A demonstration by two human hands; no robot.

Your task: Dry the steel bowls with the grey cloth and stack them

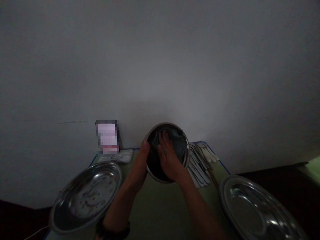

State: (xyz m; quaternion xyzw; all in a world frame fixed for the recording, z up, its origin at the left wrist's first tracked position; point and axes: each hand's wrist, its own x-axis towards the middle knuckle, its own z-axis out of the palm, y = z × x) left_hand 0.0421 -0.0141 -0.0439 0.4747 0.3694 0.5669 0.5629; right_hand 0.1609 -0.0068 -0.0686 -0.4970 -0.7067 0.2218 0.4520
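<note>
A round stainless steel bowl (158, 171) is tilted with its mouth towards me, above the table's far middle. My left hand (142, 158) grips it from the left side, thumb by the rim. Inside it, my right hand (168, 156) is on a dark grey cloth (180, 143), holding it against the bowl's inner wall. The right fingers look fairly straight, with cloth on both sides of them. The bowl's outside and my left fingertips are hidden.
On the greenish table (155, 213), a large shiny basin (86, 196) stands left and another basin (250, 206) right. Several metal utensils (198, 170) and white gloves (208, 154) lie behind right. A blurred upright screen (108, 136) and white packet (125, 156) are by the wall.
</note>
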